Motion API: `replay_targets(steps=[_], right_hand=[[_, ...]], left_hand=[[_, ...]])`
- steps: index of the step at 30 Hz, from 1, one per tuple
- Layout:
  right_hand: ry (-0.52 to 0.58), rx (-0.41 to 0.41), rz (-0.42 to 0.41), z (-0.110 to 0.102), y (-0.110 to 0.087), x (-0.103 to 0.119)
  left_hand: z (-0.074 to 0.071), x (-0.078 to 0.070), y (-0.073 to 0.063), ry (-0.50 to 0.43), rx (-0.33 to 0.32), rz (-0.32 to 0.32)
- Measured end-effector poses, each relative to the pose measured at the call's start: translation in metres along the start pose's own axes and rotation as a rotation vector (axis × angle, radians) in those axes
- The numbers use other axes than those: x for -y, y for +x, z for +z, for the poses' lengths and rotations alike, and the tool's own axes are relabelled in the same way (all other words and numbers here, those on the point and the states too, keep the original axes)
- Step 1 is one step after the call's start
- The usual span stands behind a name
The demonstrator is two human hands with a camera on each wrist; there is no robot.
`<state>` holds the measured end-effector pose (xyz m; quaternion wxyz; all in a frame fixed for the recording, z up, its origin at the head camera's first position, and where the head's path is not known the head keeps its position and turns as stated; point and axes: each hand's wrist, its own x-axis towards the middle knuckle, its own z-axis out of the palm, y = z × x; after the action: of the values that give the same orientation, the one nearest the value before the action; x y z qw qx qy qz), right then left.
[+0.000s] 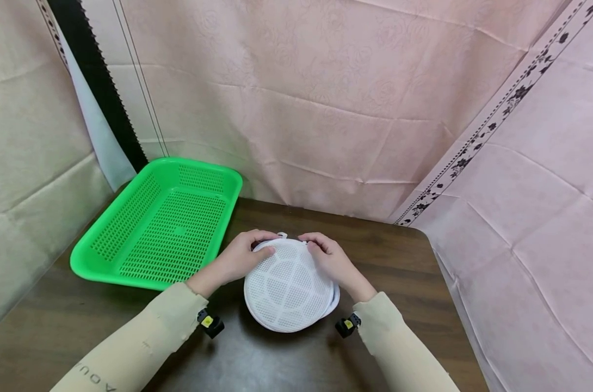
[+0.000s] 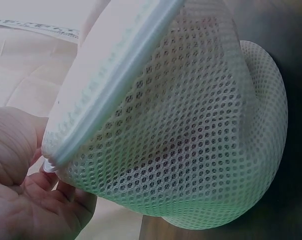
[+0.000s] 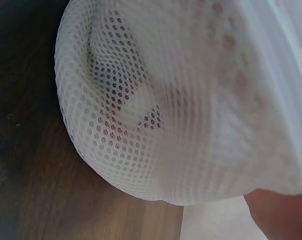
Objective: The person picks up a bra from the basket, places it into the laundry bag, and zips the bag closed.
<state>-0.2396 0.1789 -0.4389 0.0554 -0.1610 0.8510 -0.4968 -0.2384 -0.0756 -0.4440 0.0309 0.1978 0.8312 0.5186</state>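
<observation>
A round white mesh laundry bag (image 1: 288, 286) stands tilted over the tabletop in the head view, its ribbed circular face turned toward me. My left hand (image 1: 242, 253) pinches its upper left edge, thumb on the near face and fingers behind. On the upper right edge my right hand (image 1: 329, 261) grips in much the same way. A small white loop (image 1: 282, 234) pokes up between the hands. In the left wrist view, a pale zipper band (image 2: 116, 80) runs along the bag's edge, above the bulging honeycomb mesh (image 2: 176, 130). Only a finger (image 3: 281, 212) shows below the mesh in the right wrist view.
A green perforated plastic basket (image 1: 179, 231) sits on the dark wooden table (image 1: 389, 261), left of the bag and close by my left forearm. Pink patterned cloth (image 1: 326, 109) hangs behind the table, with more cloth at both sides.
</observation>
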Motion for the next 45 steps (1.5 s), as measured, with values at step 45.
replay_targets(steps=[45], right_hand=[[-0.312, -0.26, -0.136, 0.0024, -0.0011, 0.0005]], left_hand=[[0.0041, -0.0004, -0.0012, 0.02, -0.009, -0.019]])
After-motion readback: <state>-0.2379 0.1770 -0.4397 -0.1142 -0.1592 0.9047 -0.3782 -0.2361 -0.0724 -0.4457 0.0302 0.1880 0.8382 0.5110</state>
